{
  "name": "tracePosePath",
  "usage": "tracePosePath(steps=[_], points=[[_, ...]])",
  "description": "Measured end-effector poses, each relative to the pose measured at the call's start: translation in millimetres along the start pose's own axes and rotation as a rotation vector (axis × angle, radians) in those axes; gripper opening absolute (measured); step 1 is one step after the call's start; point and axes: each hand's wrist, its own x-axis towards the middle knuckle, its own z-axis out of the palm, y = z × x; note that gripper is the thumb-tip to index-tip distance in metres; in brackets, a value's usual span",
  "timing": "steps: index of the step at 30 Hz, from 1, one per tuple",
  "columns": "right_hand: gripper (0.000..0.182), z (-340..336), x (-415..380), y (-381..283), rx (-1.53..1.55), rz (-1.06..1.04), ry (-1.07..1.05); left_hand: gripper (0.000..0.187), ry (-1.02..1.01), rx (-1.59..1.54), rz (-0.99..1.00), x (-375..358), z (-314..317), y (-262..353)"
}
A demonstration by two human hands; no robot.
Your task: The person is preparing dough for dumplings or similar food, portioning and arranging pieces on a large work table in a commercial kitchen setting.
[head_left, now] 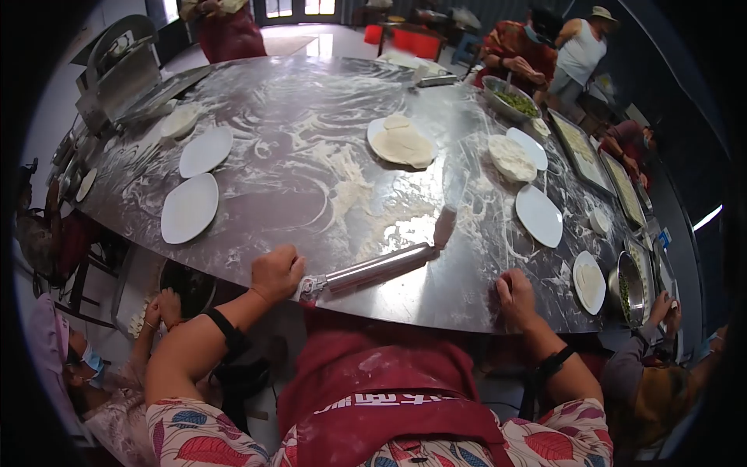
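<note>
My left hand (276,274) rests on the metal table near its front edge, fingers curled into a loose fist with nothing visible in them. Just to its right lies a metal rolling pin (379,266), slanting away from me; its near handle is close to my knuckles. My right hand (516,297) lies at the table edge further right, its fingers also curled in and nothing showing in them. Further back, in the middle of the table, flat rounds of dough (405,145) sit on a white plate. Flour streaks cover the steel around them.
White plates (191,208) lie at left, another plate (538,215) at right. A bowl of flour (512,159), a bowl of green filling (513,100) and trays (580,148) line the right side. A steel machine (117,70) stands back left. Several people work around the table.
</note>
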Motion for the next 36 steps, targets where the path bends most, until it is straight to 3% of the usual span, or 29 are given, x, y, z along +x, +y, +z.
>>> tracePosePath(steps=[5,8,15,19,24,26,30,36], points=[[0.023,13.6,108.6,14.6,0.099,0.082,-0.220,0.021,-0.024,-0.011,0.007,1.1,-2.2,0.0],[0.030,25.8,178.8,3.7,0.466,0.254,-0.354,0.021,-0.033,-0.003,0.008,1.6,-1.9,-0.1],[0.031,91.6,293.9,-2.5,0.914,0.616,-0.326,0.020,-0.049,-0.020,0.019,4.5,-2.0,0.6],[0.017,114.3,320.9,-12.8,1.010,0.694,-0.366,0.018,-0.060,-0.027,0.034,7.1,-3.6,-0.2],[0.017,154.1,346.2,12.1,1.301,0.695,-0.576,0.018,-0.053,-0.037,0.047,0.1,4.2,-9.0],[0.009,164.0,345.6,-0.5,1.210,0.762,-0.369,0.018,-0.049,-0.032,0.059,0.8,5.3,-10.0],[0.007,166.6,351.1,-17.6,1.189,0.841,-0.368,0.018,-0.094,-0.039,0.048,3.6,0.5,-2.5],[0.021,187.8,358.2,-22.2,1.207,0.873,-0.379,0.019,-0.109,-0.017,0.026,2.5,0.3,-3.0]])
